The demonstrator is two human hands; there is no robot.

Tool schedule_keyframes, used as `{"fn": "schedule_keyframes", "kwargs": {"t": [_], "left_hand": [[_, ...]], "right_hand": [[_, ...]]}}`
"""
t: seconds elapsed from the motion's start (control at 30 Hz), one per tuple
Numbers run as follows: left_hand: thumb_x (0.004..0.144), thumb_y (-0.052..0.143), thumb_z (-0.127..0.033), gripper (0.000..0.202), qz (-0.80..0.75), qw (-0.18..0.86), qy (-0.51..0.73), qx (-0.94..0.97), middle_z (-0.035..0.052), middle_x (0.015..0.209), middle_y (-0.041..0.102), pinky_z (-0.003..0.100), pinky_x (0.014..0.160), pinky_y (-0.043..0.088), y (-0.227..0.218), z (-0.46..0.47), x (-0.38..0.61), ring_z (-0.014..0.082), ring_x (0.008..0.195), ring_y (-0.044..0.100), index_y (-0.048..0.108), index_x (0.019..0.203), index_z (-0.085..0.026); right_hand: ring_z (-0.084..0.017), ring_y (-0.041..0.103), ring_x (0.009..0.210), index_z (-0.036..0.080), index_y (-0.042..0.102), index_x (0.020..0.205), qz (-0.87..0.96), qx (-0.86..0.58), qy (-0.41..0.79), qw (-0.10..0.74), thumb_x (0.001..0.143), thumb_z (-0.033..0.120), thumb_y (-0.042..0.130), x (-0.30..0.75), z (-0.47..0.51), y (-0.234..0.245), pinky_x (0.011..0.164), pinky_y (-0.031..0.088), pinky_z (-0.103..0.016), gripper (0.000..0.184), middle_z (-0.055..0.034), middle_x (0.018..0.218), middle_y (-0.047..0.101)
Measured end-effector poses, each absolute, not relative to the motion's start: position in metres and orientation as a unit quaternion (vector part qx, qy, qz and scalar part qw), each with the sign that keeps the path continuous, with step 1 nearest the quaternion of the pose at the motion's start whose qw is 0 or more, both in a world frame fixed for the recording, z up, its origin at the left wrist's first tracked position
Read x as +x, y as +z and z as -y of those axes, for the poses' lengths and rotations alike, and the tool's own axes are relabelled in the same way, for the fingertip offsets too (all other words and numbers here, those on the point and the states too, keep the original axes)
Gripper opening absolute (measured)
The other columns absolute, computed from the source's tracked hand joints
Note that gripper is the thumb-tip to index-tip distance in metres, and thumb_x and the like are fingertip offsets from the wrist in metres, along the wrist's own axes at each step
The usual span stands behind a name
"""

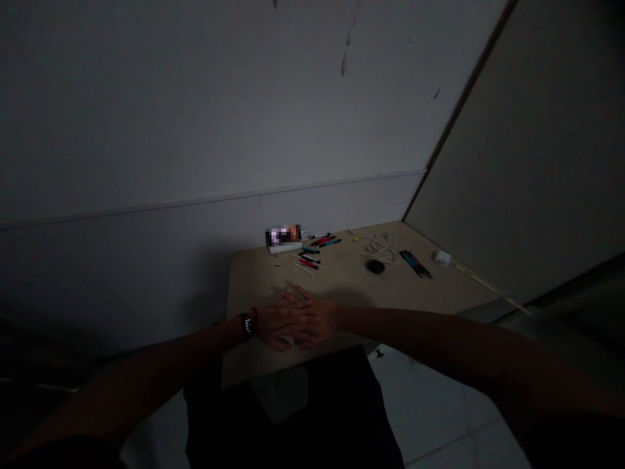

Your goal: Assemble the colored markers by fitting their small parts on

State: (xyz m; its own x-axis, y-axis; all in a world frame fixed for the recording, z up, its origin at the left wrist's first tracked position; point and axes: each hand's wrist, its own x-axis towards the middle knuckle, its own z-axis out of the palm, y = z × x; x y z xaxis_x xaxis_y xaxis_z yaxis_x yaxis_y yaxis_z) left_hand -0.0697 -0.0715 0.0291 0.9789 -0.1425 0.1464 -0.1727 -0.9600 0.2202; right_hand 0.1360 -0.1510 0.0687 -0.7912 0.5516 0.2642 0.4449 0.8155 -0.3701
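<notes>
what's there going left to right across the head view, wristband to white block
dark wristband → left hand → right hand, overlapping the left → rounded black object → row of dark pens → small white block

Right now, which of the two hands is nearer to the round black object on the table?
Right. The right hand is left of the round black object and nearer the body; the left hand, overlapping the right, is farther left.

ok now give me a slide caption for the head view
Left hand and right hand meet, overlapping, over a dimly lit desk, with pens and a white cable beyond.
</notes>
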Motion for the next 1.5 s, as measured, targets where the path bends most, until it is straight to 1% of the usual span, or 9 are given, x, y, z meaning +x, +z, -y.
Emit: {"fn": "schedule_keyframes", "kwargs": {"t": [0.17,0.33,0.57,0.7,0.83,1.0,1.2,1.33,1.5], "left_hand": [[0.072,0.084,-0.046,0.058,0.068,0.17,0.039,0.982,-0.0065,0.155,0.053,0.053,0.129,0.019,0.025,0.063,-0.053,0.0337,0.156,0.027,0.071,0.128,-0.045],[0.069,0.084,-0.059,0.066,0.1,0.148,0.061,0.982,-0.0019,0.156,0.053,0.055,0.127,0.022,0.018,0.051,-0.047,0.0375,0.155,0.027,0.07,0.131,-0.04],[0.07,0.077,-0.071,0.075,0.142,0.115,0.094,0.979,0.0023,0.16,0.048,0.058,0.126,0.023,0.001,0.043,-0.048,0.0402,0.154,0.028,0.067,0.136,-0.036],[0.069,0.078,-0.071,0.071,0.101,0.121,0.057,0.986,-0.0018,0.159,0.049,0.057,0.126,0.023,0.0,0.044,-0.05,0.0401,0.156,0.024,0.069,0.132,-0.039],[0.072,0.074,-0.073,0.069,0.114,0.127,0.069,0.983,-0.0026,0.159,0.049,0.055,0.127,0.022,0.003,0.043,-0.051,0.039,0.156,0.025,0.069,0.132,-0.04],[0.085,0.067,-0.063,0.057,0.136,0.12,0.093,0.979,-0.0005,0.162,0.045,0.049,0.128,0.025,0.01,0.036,-0.048,0.0341,0.153,0.034,0.066,0.137,-0.039],[0.09,0.065,-0.047,0.067,0.016,0.095,0.135,0.986,0.0133,0.168,0.03,0.059,0.12,0.035,0.003,0.016,-0.038,0.0395,0.152,0.033,0.047,0.153,-0.033],[0.095,0.06,-0.043,0.073,-0.092,0.098,0.166,0.977,0.021,0.167,0.029,0.056,0.118,0.038,-0.004,0.006,-0.026,0.0386,0.151,0.035,0.035,0.16,-0.02],[0.097,0.055,-0.027,0.034,-0.269,0.111,0.286,0.913,0.0154,0.149,0.054,0.06,0.117,0.041,-0.008,0.002,-0.007,0.0361,0.149,0.038,0.067,0.128,-0.02]], "right_hand": [[-0.027,0.037,0.151,0.041,0.066,0.132,0.932,-0.24,0.108,0.25,0.076,0.05,0.081,0.149,0.144,0.048,0.119,0.034,-0.057,0.059,0.0025,0.153,0.056],[-0.029,0.03,0.154,0.039,0.068,0.132,0.917,-0.321,0.175,0.159,0.068,0.046,0.088,0.156,0.139,0.036,0.12,0.031,-0.055,0.067,0.0012,0.158,0.05],[-0.028,0.047,0.143,0.035,0.079,0.103,0.865,-0.408,0.204,0.208,0.068,0.051,0.085,0.154,0.132,0.011,0.114,0.039,-0.05,0.039,-0.0006,0.137,0.069],[-0.032,0.034,0.152,0.037,0.079,0.107,0.861,-0.413,0.255,0.153,0.066,0.044,0.088,0.149,0.128,0.015,0.121,0.028,-0.054,0.043,0.0021,0.151,0.059],[-0.033,0.041,0.148,0.04,0.079,0.111,0.878,-0.378,0.218,0.196,0.069,0.045,0.088,0.15,0.13,0.022,0.119,0.034,-0.052,0.043,0.0025,0.148,0.061],[-0.033,0.033,0.153,0.041,0.055,0.146,0.906,-0.341,0.152,0.198,0.081,0.046,0.077,0.154,0.134,0.016,0.123,0.025,-0.055,0.069,-0.0009,0.165,0.04],[-0.03,0.041,0.149,0.021,0.028,0.163,0.802,-0.495,0.102,0.318,0.092,0.032,0.058,0.161,0.116,-0.008,0.12,0.037,-0.049,0.078,-0.0154,0.163,0.04],[-0.03,0.052,0.137,0.019,0.049,0.149,0.711,-0.569,0.068,0.408,0.093,0.025,0.05,0.175,0.096,-0.013,0.116,0.041,-0.051,0.056,-0.0152,0.147,0.058],[-0.031,0.061,0.113,0.018,0.07,0.113,0.599,-0.666,0.022,0.444,0.095,0.026,0.052,0.201,0.061,-0.005,0.103,0.048,-0.048,0.028,-0.0152,0.116,0.07]]}}
